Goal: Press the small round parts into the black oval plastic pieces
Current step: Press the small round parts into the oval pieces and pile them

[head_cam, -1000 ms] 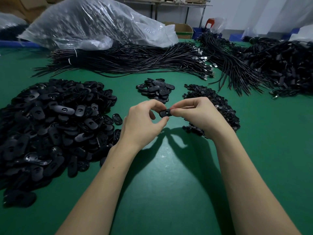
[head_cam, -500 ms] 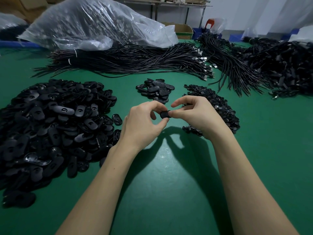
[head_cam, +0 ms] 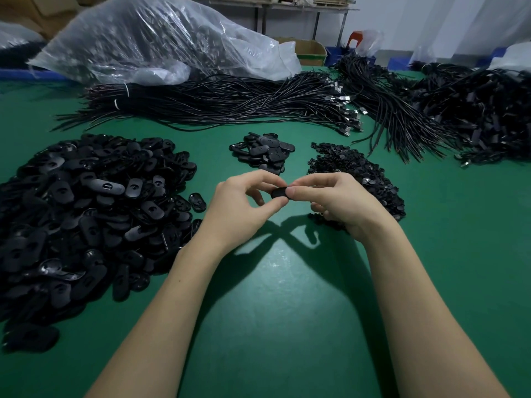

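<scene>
A single black oval piece [head_cam: 279, 193] is held above the green table between both hands. My left hand [head_cam: 238, 208] pinches its left end between thumb and forefinger. My right hand [head_cam: 339, 202] grips its right end, thumb pressed on top. Any small round part on it is hidden by the fingers. A big heap of black oval pieces [head_cam: 86, 219] lies at the left. A pile of small round parts [head_cam: 359, 173] lies behind my right hand. A small cluster of oval pieces [head_cam: 264, 150] sits beyond my hands.
Bundles of black cables [head_cam: 230, 107] stretch across the back of the green table [head_cam: 287, 297], with more tangled cables [head_cam: 474, 110] at the right. A large clear plastic bag [head_cam: 155, 44] lies behind them.
My right forefinger, raised half a second ago, has come down onto the piece. Both hands stay together on the same oval piece at about the same spot.
</scene>
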Available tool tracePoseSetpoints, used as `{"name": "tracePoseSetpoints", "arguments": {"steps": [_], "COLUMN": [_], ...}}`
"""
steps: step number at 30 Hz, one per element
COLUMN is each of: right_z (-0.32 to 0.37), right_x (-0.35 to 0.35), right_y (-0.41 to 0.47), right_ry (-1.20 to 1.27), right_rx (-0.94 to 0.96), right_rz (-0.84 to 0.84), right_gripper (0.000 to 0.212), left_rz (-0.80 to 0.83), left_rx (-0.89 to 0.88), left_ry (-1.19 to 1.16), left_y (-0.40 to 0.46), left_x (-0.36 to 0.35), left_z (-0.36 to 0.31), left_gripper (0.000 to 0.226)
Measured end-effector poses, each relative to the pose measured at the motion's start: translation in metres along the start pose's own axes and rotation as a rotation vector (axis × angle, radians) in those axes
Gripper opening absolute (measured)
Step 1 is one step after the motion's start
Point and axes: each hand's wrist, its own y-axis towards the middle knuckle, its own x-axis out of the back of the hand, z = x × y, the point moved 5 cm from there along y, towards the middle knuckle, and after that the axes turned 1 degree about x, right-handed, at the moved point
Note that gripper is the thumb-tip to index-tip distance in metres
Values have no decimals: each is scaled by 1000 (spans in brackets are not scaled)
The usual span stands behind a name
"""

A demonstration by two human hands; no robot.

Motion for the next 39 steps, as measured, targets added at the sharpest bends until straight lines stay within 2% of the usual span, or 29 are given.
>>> {"name": "tracePoseSetpoints", "arguments": {"steps": [3, 9, 16, 31, 39], "right_z": [-1, 4, 7, 12, 15], "right_x": [0, -5, -2, -8, -12], "right_y": [1, 4, 3, 3, 1], "right_ry": [17, 9, -16, -119, -111], "right_rx": [18, 103, 173, 204, 298], "right_rz": [-11, -2, 3, -52, -62], "right_gripper": [21, 15, 2, 5, 5], "left_rz": [61, 53, 50, 38, 10], "left_rx": [100, 201, 216, 226, 220], "left_ry": [-112, -262, -254, -261, -310], "left_y": [1, 3, 4, 2, 1], "left_x": [-2, -1, 0, -1, 2], "left_z": [5, 9, 10, 9, 8], "left_gripper": [12, 12, 11, 9, 9]}}
